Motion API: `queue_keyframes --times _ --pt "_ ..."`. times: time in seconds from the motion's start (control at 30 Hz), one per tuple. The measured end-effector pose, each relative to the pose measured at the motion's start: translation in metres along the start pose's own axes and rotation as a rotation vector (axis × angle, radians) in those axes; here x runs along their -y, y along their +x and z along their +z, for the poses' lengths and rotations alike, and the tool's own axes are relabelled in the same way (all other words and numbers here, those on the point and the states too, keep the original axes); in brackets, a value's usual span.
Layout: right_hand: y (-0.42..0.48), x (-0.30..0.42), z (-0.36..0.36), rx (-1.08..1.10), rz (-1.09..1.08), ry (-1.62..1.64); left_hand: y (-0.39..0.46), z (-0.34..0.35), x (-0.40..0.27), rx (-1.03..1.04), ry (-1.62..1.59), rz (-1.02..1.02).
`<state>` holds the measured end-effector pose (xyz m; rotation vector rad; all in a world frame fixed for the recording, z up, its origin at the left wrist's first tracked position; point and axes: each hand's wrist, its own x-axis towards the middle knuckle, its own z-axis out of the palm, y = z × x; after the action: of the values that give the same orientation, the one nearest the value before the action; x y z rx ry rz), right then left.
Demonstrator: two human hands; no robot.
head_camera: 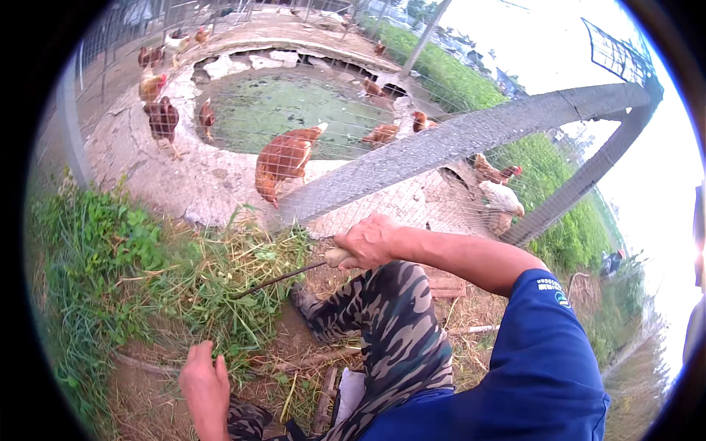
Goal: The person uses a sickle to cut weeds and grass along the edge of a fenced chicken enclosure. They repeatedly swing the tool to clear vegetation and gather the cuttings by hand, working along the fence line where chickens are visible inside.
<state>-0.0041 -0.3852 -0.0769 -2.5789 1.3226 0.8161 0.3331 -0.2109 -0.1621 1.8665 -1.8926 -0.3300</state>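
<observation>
My right hand (367, 242) is closed round the wooden handle (336, 257) of a tool with a thin dark metal shank (281, 277). The shank points left and down into cut grass and weeds (237, 292), where its far end is hidden, so the kind of tool cannot be told. My left hand (204, 375) is at the lower left over bare soil beside the weeds, holding nothing, its thumb apart from the fingers.
A wire mesh fence with a slanting concrete post (441, 146) stands just ahead. Behind it, several brown hens (287, 157) and a pale one (501, 197) stand around a green pond (287, 110). A wooden stick (474, 329) lies on the ground at right. Far right, a person (611, 263) is by the greenery.
</observation>
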Motion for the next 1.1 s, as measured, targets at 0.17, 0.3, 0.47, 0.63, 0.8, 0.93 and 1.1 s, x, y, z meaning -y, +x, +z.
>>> queue_keyframes --times 0.17,0.3,0.47,0.63,0.8,0.93,1.1 --pt "-0.047 -0.041 0.054 -0.086 0.3 0.29 0.001 0.022 -0.006 0.09 -0.076 0.02" --pt "0.036 0.002 0.079 0.094 0.347 0.549 0.016 0.025 0.017 0.142 -0.048 -0.009" --pt "0.088 0.059 0.121 0.063 0.204 0.455 0.04 0.029 -0.003 0.15 -0.039 0.046" --pt "0.107 0.099 0.152 0.127 0.133 0.489 0.056 0.013 -0.013 0.04 -0.212 0.012" --pt "0.103 0.071 0.134 0.154 0.175 0.49 0.044 0.014 -0.009 0.08 -0.067 0.022" --pt "0.118 0.065 0.17 0.135 0.158 0.368 0.044 0.011 0.002 0.087 -0.034 0.019" --pt "0.099 0.095 0.216 0.021 0.206 0.507 0.05 -0.002 -0.002 0.017 -0.007 0.06"
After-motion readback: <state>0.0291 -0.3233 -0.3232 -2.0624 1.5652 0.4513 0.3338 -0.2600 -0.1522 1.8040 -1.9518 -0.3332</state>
